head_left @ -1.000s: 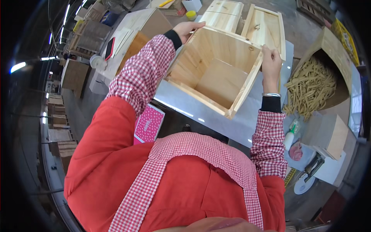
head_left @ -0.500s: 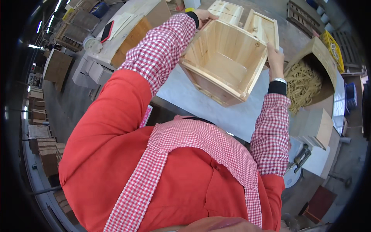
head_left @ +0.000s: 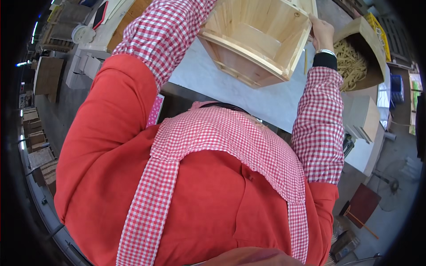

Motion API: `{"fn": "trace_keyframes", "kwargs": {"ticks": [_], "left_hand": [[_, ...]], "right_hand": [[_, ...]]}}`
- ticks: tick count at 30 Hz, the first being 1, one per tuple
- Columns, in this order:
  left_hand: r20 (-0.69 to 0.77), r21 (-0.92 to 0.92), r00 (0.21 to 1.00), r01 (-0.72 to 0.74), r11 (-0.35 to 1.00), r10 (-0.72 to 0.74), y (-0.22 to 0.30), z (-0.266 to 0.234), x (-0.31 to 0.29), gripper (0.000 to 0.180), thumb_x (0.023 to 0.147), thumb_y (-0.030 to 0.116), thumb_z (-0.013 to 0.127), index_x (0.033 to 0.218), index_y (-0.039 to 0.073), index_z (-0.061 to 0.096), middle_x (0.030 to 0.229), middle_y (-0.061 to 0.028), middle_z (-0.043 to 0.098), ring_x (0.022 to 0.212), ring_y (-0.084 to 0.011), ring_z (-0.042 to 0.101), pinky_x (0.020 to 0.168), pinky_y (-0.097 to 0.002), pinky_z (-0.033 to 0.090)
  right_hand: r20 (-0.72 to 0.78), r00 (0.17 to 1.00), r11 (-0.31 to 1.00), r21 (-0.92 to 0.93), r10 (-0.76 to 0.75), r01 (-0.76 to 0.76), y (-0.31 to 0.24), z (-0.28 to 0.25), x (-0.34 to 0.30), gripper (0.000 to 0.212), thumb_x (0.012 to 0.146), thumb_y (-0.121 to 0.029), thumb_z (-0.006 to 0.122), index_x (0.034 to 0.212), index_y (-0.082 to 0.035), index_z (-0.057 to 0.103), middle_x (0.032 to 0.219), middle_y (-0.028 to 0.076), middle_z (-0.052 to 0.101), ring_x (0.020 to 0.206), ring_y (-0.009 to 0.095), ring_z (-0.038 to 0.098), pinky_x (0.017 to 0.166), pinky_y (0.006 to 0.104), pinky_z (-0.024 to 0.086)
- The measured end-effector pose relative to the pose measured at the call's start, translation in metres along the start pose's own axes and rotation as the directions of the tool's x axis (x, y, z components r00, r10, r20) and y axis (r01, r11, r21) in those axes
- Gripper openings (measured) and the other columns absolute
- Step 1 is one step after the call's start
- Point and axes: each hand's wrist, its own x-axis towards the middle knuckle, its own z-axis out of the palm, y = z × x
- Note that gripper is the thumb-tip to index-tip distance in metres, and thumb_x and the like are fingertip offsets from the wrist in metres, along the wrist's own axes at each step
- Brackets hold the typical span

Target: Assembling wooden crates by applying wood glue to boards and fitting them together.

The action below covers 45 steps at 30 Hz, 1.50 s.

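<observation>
An open-topped pale wooden box is tilted above the white-topped table, its inside turned toward me and its top cut off by the frame's edge. My right hand is closed around the box's right rim. My left sleeve runs up to the upper edge of the picture beside the box's left side, and the left hand itself is out of sight. Part of another piece of pale wood shows behind the box's far corner.
Right of my right hand stands an open carton with tan shredded strips inside. Nearer lie stacked pale boards. At the far left a red-edged phone rests on a work surface. A standing fan is at the lower right.
The box has shifted higher in the view together with my hands. My left hand has gone past the picture's upper edge; the right one still holds the rim.
</observation>
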Motion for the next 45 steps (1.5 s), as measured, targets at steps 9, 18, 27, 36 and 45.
{"fn": "trace_keyframes", "kwargs": {"ticks": [9,18,27,36,45], "left_hand": [[0.229,0.052,0.972,0.039,0.998,-0.05,-0.059,-0.07,-0.148,0.046,0.084,0.038,0.069,0.116,0.008,0.057,0.114,-0.0118,0.06,0.098,-0.0209,0.059,0.081,-0.0432,0.05],[0.136,0.058,0.987,-0.089,0.994,0.081,-0.154,-0.065,-0.235,0.018,0.075,0.013,0.063,0.089,0.002,0.064,0.071,-0.0054,0.064,0.063,-0.0145,0.065,0.046,-0.0308,0.054],[-0.432,-0.533,0.896,-0.162,0.831,-0.103,-0.235,-0.134,-0.519,0.053,0.079,-0.006,0.05,0.132,-0.001,0.046,0.123,-0.0114,0.059,0.109,-0.0163,0.06,0.094,-0.03,0.049],[-0.656,-0.632,0.66,-0.216,0.744,-0.366,-0.35,-0.244,-0.594,0.044,0.075,-0.005,0.048,0.119,-0.005,0.051,0.106,-0.0163,0.062,0.091,-0.0271,0.066,0.078,-0.0473,0.056],[-0.787,-0.59,0.498,-0.432,0.683,-0.365,-0.48,-0.5,-0.567,0.033,0.073,-0.002,0.049,0.105,-0.005,0.052,0.088,-0.0174,0.062,0.071,-0.0293,0.065,0.058,-0.0474,0.057]], "right_hand": [[0.134,0.986,0.995,-0.002,0.096,-0.097,-0.005,-0.001,-0.141,0.03,0.095,-0.034,0.055,0.084,-0.006,0.059,0.067,-0.003,0.052,0.058,0.005,0.045,0.051,0.0217,0.036],[0.286,0.958,1.0,-0.008,-0.019,0.022,-0.03,0.031,-0.21,0.023,0.097,-0.016,0.049,0.108,0.003,0.056,0.091,0.002,0.055,0.08,0.009,0.047,0.069,0.0231,0.039],[0.962,0.268,0.966,-0.115,0.05,0.232,-0.075,0.172,-0.285,0.025,0.096,-0.017,0.05,0.111,0.002,0.057,0.079,0.0,0.052,0.07,0.006,0.046,0.058,0.0214,0.036],[0.986,0.049,0.951,0.142,-0.161,0.273,0.024,0.343,-0.356,0.04,0.095,-0.014,0.053,0.129,0.006,0.047,0.076,0.007,0.056,0.06,0.012,0.051,0.057,0.028,0.045],[0.73,0.495,0.792,-0.597,0.471,0.127,0.14,0.31,-0.344,0.033,0.099,-0.024,0.048,0.112,0.003,0.06,0.076,0.006,0.062,0.058,0.01,0.057,0.052,0.0229,0.046]]}}
